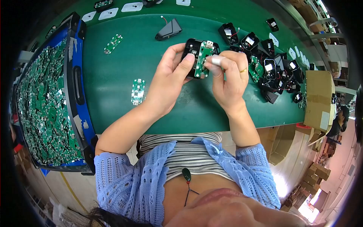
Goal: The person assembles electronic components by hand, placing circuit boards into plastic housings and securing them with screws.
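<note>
My left hand (172, 75) is closed round the left side of a black plastic housing (192, 44), its thumb on the near face. A green circuit board (204, 60) stands lengthwise over the housing's open side; whether it is seated inside I cannot tell. At the board's right edge, my right hand (230, 73) pinches with thumb and forefinger, a white wrap round one fingertip. Two loose circuit boards, one nearer (138, 91) and one farther (113, 44), lie on the green mat to the left. Beyond my hands rests a dark wedge-shaped housing (170, 30) with a short wire.
A blue-and-black crate (77, 72) full of circuit boards stands along the left. Several black housings (270, 68) with wires are heaped on the right, a green board (256, 70) among them. A cardboard box (317, 98) stands past the heap. White pads (108, 13) line the far side.
</note>
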Demonstrator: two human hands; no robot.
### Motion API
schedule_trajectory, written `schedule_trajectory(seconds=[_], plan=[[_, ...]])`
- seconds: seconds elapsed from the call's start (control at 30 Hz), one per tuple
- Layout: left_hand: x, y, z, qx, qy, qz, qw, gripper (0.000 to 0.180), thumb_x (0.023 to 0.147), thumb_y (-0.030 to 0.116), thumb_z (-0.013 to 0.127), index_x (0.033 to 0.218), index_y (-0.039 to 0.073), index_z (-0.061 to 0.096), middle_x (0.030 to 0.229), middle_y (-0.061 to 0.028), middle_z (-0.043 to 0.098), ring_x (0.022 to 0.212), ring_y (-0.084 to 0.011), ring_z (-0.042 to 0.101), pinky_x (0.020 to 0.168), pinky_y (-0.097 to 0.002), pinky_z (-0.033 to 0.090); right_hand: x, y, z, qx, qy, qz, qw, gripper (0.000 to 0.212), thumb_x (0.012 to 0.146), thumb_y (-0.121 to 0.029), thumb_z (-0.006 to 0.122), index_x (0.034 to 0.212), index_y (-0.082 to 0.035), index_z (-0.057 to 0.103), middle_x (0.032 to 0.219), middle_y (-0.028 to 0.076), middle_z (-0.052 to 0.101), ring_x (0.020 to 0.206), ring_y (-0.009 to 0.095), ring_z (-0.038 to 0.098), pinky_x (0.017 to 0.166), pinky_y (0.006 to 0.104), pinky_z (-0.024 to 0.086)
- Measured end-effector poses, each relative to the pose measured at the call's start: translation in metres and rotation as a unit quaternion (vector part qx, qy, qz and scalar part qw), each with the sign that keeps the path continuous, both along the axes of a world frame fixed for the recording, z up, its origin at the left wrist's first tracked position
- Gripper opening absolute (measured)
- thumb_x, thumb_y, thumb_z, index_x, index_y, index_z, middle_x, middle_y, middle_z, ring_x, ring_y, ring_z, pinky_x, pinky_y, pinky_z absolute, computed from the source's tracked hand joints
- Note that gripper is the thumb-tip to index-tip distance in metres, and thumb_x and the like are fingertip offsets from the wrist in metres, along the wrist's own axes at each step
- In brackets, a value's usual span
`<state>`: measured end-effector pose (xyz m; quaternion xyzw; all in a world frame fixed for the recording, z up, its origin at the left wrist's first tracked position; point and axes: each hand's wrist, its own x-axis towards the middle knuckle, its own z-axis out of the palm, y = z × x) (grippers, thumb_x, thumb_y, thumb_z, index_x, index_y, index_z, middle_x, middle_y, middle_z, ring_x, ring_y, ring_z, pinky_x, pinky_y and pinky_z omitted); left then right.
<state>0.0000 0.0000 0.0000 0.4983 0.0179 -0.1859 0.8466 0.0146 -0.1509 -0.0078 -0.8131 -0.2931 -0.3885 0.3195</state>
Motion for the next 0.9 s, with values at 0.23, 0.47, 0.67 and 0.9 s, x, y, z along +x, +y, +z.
schedule_trajectory(seconds=[0.23,0.47,0.67,0.9], plan=[[-0.006,-0.005,-0.003,0.009,-0.115,0.013,0.993,0.038,0.094,0.020,0.044,0.126,0.003,0.035,0.121,-0.0064,0.047,0.107,-0.0132,0.048,0.088,-0.0295,0.043,-0.001,0.002,0.002,0.022,0.014,-0.018,0.999,0.019,0.067,-0.005,0.070,0.081,-0.006,0.057,0.076,0.005,0.055,0.067,0.021,0.052,0.052,0.0296,0.044],[-0.008,-0.008,-0.003,0.021,-0.154,0.045,0.987,0.039,0.092,0.016,0.048,0.125,-0.001,0.034,0.117,-0.0087,0.050,0.104,-0.0122,0.049,0.083,-0.0262,0.044,-0.002,0.007,0.001,-0.025,-0.020,-0.019,0.999,0.023,0.063,-0.002,0.069,0.081,-0.005,0.056,0.076,0.006,0.054,0.066,0.022,0.052,0.051,0.0299,0.043],[-0.005,-0.011,-0.004,0.041,-0.200,0.070,0.976,0.031,0.091,0.011,0.048,0.118,-0.002,0.038,0.114,-0.0090,0.051,0.100,-0.0119,0.051,0.082,-0.0254,0.044,0.001,0.003,0.001,-0.035,-0.017,0.013,0.999,0.026,0.065,-0.003,0.069,0.088,-0.004,0.057,0.082,0.007,0.055,0.069,0.023,0.052,0.056,0.0304,0.044],[0.018,-0.007,0.007,0.036,-0.132,0.073,0.988,0.023,0.089,0.009,0.051,0.109,-0.001,0.046,0.103,-0.0065,0.057,0.092,-0.0091,0.054,0.077,-0.0237,0.045,0.002,0.006,0.013,0.294,0.441,0.162,0.832,0.040,0.083,-0.010,0.060,0.118,0.000,0.044,0.107,0.009,0.053,0.098,0.015,0.051,0.081,0.0290,0.044]])
